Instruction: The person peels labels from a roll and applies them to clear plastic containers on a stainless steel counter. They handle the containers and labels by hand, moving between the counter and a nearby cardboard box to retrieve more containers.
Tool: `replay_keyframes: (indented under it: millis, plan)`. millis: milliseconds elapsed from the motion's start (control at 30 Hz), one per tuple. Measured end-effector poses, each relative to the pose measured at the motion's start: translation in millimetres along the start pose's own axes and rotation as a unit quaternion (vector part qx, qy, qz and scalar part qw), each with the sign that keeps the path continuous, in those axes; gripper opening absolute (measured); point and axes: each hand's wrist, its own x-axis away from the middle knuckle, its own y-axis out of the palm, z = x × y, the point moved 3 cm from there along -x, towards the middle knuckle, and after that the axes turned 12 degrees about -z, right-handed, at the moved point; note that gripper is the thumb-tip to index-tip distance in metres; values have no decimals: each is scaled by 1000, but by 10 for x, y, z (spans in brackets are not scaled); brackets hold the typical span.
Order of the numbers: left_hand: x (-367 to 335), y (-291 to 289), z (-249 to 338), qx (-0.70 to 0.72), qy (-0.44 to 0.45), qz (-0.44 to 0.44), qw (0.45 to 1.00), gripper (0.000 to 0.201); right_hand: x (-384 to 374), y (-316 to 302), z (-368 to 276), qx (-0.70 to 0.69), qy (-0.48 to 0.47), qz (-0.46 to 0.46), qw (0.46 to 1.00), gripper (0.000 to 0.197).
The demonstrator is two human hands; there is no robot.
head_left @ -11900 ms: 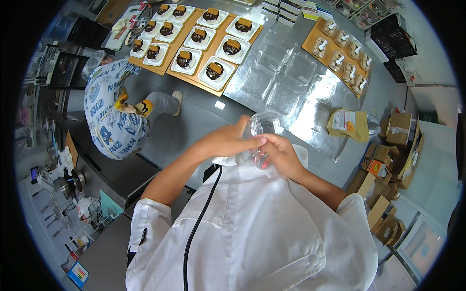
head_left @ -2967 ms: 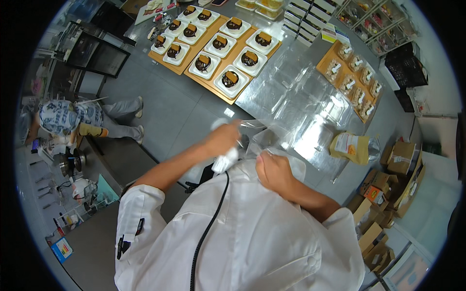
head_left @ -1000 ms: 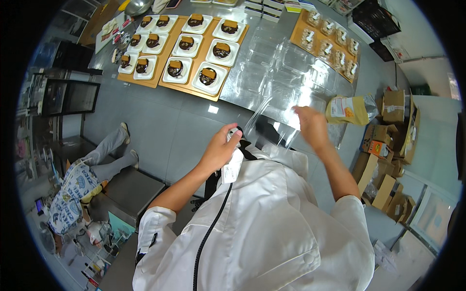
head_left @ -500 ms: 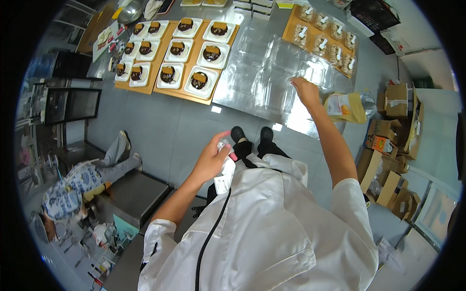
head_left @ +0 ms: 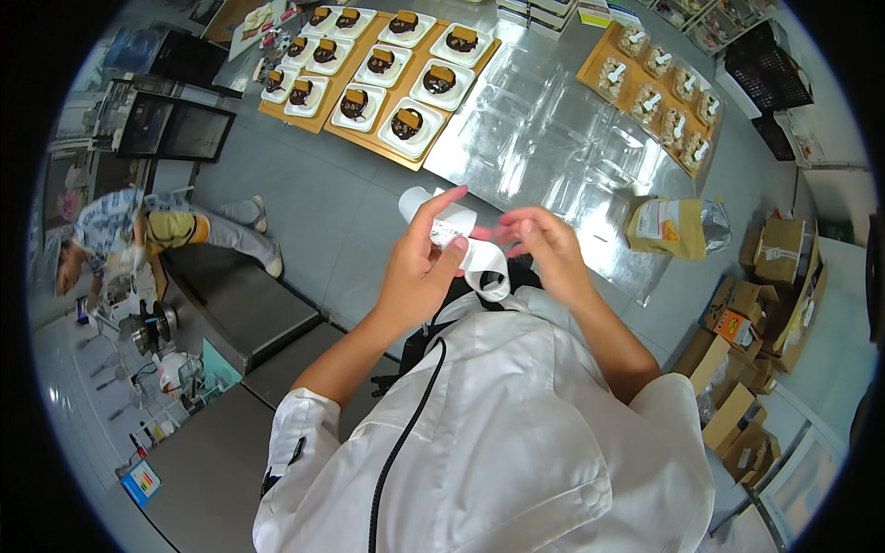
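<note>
My left hand (head_left: 419, 267) grips a curling strip of white labels (head_left: 454, 221) between thumb and fingers, held in front of my waist. The strip's upper end rises past the fingers and its lower end hangs in a loop. Just right of it is my right hand (head_left: 544, 249), fingers loosely bent and apart, tips slightly blurred close to the strip. Nothing can be seen in that hand. Past both hands stands a metal table (head_left: 525, 138) with clear plastic packs (head_left: 590, 152) on it.
Wooden trays (head_left: 406, 158) at far left bear white square dishes of chocolate-topped dessert. Another tray (head_left: 590, 74) at far right holds labelled clear packs. A yellow bag (head_left: 664, 228) lies at the table's right edge, cardboard boxes (head_left: 737, 309) beyond. At left, a person (head_left: 166, 221) works by a counter.
My right hand has come back from over the table to beside the label strip. My left hand has risen, with more of the strip showing. The view has shifted and the person at left has moved.
</note>
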Motion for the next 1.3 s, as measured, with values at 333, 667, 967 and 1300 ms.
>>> replay_keyframes:
  millis: [333,667,967,1300]
  plan:
    - [365,619,164,-35,-4,29,999,62,253,232,-393,-114,123,-98,981,18]
    - [834,727,-20,208,-85,-74,972,34,468,375,-375,-67,-62,45,995,19]
    - [1079,199,-461,73,-90,13,993,16,637,852,119,88,-34,13,995,26]
    - [1093,-115,-887,209,-148,-70,964,30,916,1337,359,265,-31,113,957,25]
